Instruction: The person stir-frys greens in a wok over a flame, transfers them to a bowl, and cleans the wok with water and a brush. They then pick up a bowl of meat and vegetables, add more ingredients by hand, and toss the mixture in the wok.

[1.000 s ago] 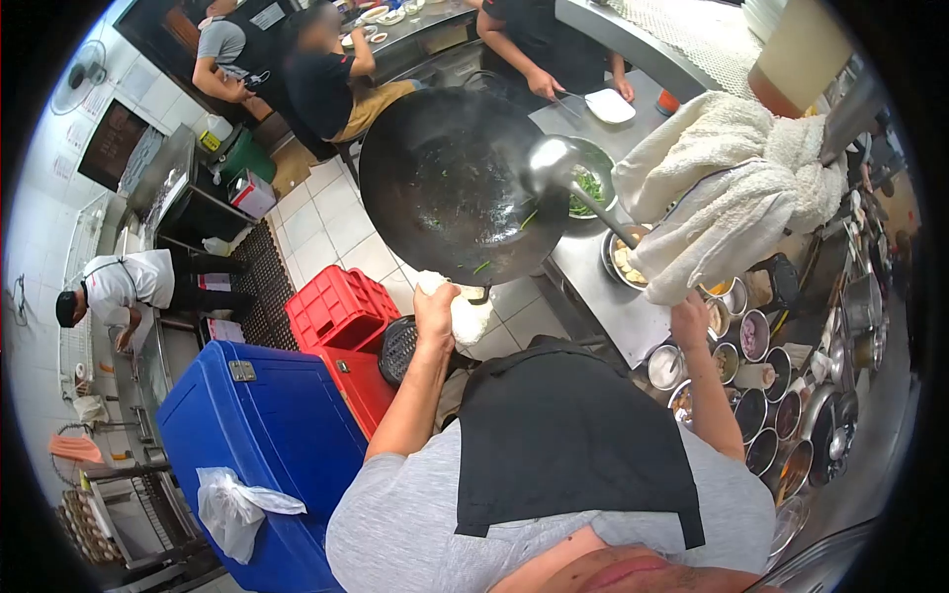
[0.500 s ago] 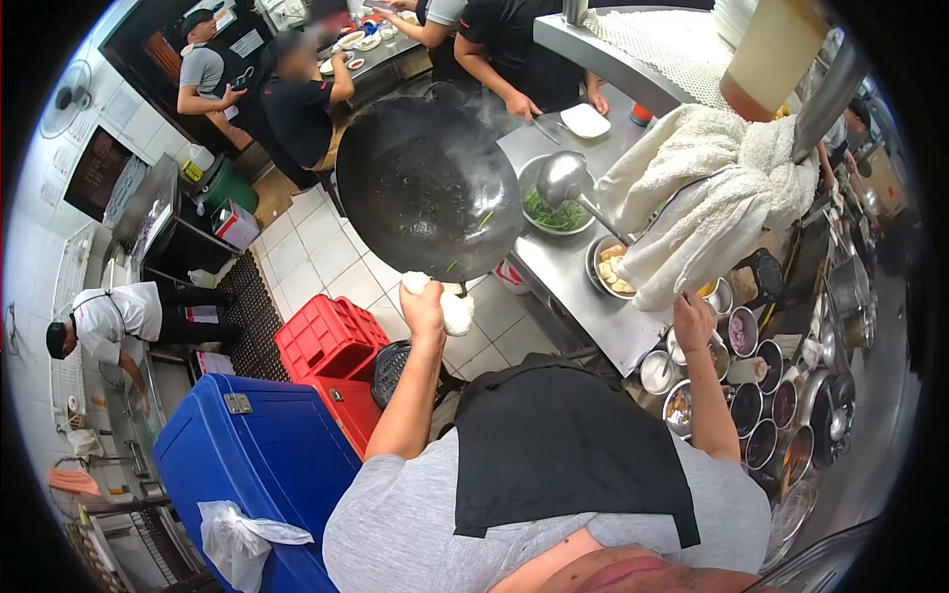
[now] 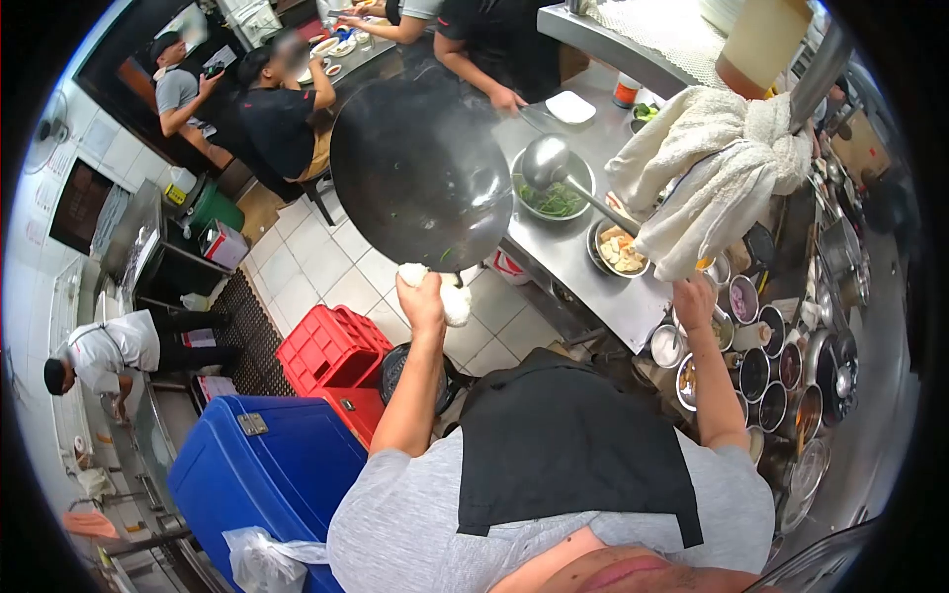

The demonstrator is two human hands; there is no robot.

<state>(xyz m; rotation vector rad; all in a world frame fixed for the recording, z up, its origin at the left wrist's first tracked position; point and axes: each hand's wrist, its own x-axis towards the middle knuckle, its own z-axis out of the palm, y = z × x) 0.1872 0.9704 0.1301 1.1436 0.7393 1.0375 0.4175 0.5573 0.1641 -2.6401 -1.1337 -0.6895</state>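
Note:
My left hand [image 3: 423, 302] is wrapped around a white cloth [image 3: 457, 303] at the near rim of a large black wok [image 3: 420, 183], held tilted in the air. A green scrap [image 3: 445, 254] clings near its lower edge. My right hand [image 3: 695, 302] is closed on the handle end of a long metal ladle [image 3: 546, 161], partly hidden behind a hanging towel. The ladle's bowl is over a bowl of green vegetables [image 3: 556, 201] on the steel counter. Below the ladle's handle stands a bowl of pale sliced pieces [image 3: 621, 251].
A white towel [image 3: 707, 178] hangs from a shelf post at right. Several seasoning pots [image 3: 754, 371] crowd the right side. A blue bin [image 3: 267, 465] and red crate [image 3: 329, 348] stand at left. A co-worker's hand [image 3: 508, 100] rests near a white plate [image 3: 570, 107].
The wok and ladle bowl have moved slightly left and up in view. Fewer green scraps show in the wok. The co-worker's hand at the counter has shifted left, away from the plate.

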